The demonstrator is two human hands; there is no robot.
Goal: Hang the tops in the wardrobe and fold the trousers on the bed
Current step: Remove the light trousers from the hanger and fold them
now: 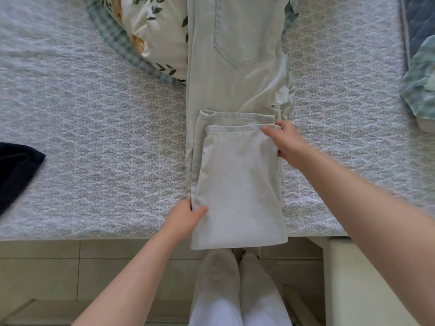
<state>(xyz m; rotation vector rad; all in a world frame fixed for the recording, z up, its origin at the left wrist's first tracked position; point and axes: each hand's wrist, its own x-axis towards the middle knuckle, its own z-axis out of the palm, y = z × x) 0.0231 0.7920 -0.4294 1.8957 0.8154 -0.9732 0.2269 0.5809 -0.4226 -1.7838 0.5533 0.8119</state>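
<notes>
Trousers: we see the pale trousers (237, 74) lying lengthwise down the middle of the bed (106, 137), their legs doubled back so the hems (235, 129) rest on the thigh part; the fold hangs just over the bed's near edge.
Left hand: our left hand (186, 217) grips the left edge of the doubled legs near the fold, thumb on top, fingers tucked beneath.
Right hand: our right hand (286, 143) pinches the right corner of the upper hem, thumb laid flat over the fabric.
Arms: both forearms are bare and reach forward; the right stretches farther, the left stays closer to the bed's edge, the hands well apart on opposite sides of the legs.
Fabric: light, denim-like cloth, smooth over the doubled panel, creased by the right seam; a stitched back pocket (242, 38) faces up.
Bed cover: quilted, with a small repeated leaf-like motif in grey.
Nearby: a floral pillow (157, 36) touches the trousers' left side; a dark garment (16, 168) lies at the far left.
</notes>
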